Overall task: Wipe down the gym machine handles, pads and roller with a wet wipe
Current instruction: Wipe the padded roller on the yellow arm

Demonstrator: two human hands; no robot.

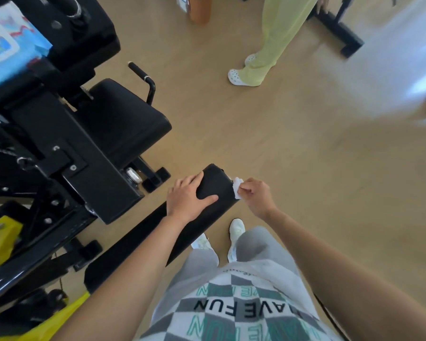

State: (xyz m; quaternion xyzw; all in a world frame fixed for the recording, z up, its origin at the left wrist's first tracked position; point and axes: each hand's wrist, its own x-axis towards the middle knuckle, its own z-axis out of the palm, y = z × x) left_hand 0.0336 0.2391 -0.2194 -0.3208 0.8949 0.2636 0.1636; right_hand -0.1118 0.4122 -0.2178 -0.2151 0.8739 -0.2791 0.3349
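Wiping the roller's end. The left hand [187, 198] lies on the black roller [218, 182] with fingers extended and thumb spread, steadying it at near centre. The right hand [256, 195] pinches a crumpled wet wipe [237, 188] against the roller's right end. Best done by holding the roller from turning, circling the end's rim, then refolding to a clean face for the padded length.

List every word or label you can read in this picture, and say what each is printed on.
"AVE FUN": black letters on the shirt, upside down to the camera.
Teal shirt lettering: too broken up to read.
Wipes pack label: blurred, unreadable.
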